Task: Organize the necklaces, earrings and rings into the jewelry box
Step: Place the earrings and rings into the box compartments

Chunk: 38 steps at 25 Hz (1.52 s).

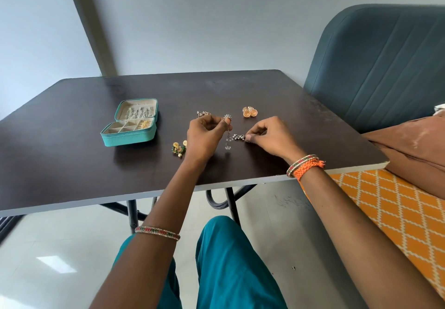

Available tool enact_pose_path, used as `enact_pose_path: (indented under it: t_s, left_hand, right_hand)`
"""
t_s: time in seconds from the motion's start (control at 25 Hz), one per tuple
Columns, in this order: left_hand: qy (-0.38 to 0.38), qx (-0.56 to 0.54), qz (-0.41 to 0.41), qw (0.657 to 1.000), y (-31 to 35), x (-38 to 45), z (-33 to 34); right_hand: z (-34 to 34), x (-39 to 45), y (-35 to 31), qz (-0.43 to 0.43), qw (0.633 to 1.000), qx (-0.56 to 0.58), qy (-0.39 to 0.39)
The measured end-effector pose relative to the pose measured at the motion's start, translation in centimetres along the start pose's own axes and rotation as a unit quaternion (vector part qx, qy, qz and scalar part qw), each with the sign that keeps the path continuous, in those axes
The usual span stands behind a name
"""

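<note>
Nearest the camera, lap: teal trousers (224,260) under the table edge, a bangle (157,233) on the left forearm.
Right wrist: a bangle and an orange braided band (307,168) at the table's near edge.
Table (72,169): dark top, holding all the jewelry.
Left hand (204,135): raised over the table's middle, thumb and forefinger pinching the top of a silver drop earring (227,130), which hangs down with its tip near the tabletop.
Right hand (269,135): at 3 o'clock of the left hand, fingertips pinching one end of a second silver earring (238,137), which lies on the table between the two hands.
Green-gold earrings (178,148): a pair on the table at 8 o'clock of the left hand, just beside the wrist.
Box (131,122): teal, open, at 9 o'clock of the hands and well apart from them; silver pieces are fixed in the lid, gold pieces sit in the tray's right compartment, the other compartments show only lining.
Dark earrings (203,113): just beyond the left hand, at 12 o'clock.
Orange-gold earrings (250,111): a pair at 11 o'clock of the right hand.
Chair (375,68): blue-grey backrest at 2 o'clock, past the table's far right corner.
</note>
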<state>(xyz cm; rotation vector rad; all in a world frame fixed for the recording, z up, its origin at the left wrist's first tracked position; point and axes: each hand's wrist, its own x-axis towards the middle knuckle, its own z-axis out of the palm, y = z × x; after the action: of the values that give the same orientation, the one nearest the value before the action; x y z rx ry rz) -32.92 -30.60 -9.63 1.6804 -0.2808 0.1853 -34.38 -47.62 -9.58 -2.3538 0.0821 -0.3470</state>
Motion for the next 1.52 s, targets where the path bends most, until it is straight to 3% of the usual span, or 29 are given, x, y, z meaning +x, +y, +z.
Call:
enact_pose_path:
  t_s: [0.16, 0.28, 0.48, 0.72, 0.84, 1.08, 1.28, 1.52]
  left_hand:
    - [-0.013, -0.008, -0.003, 1.0, 0.7, 0.0, 0.1]
    - [-0.017, -0.008, -0.018, 1.0, 1.1, -0.2, 0.1]
    - [-0.01, -0.05, -0.043, 0.998, 1.9, -0.9, -0.1]
    - [0.029, -0.085, 0.003, 0.996, 2.7, -1.7, 0.0]
    - [0.07, -0.041, 0.044, 0.996, 2.3, -1.9, 0.2]
    - [0.136, 0.032, 0.092, 0.986, 3.1, -2.6, 1.7]
    - [0.139, 0.037, 0.075, 0.987, 2.9, -2.6, 1.9]
    - [0.118, -0.068, 0.047, 0.99, 2.7, -3.6, 2.6]
  right_hand:
    - [-1.0, -0.3, -1.4, 0.053, 0.981, 0.185, -0.023]
    - [-1.6, -0.5, -2.7, 0.066, 0.959, 0.266, -0.071]
    - [-1.5, -1.2, -4.4, 0.055, 0.917, 0.386, -0.083]
    - [-0.9, -1.8, -5.4, 0.108, 0.835, 0.531, -0.1]
    - [-0.4, -2.1, -5.9, 0.122, 0.816, 0.56, -0.073]
    - [1.0, -2.8, -6.0, 0.075, 0.854, 0.512, 0.054]
    - [0.7, -3.7, -5.7, 0.048, 0.875, 0.481, 0.037]
    - [-0.9, -4.0, -5.1, 0.034, 0.887, 0.459, 0.02]
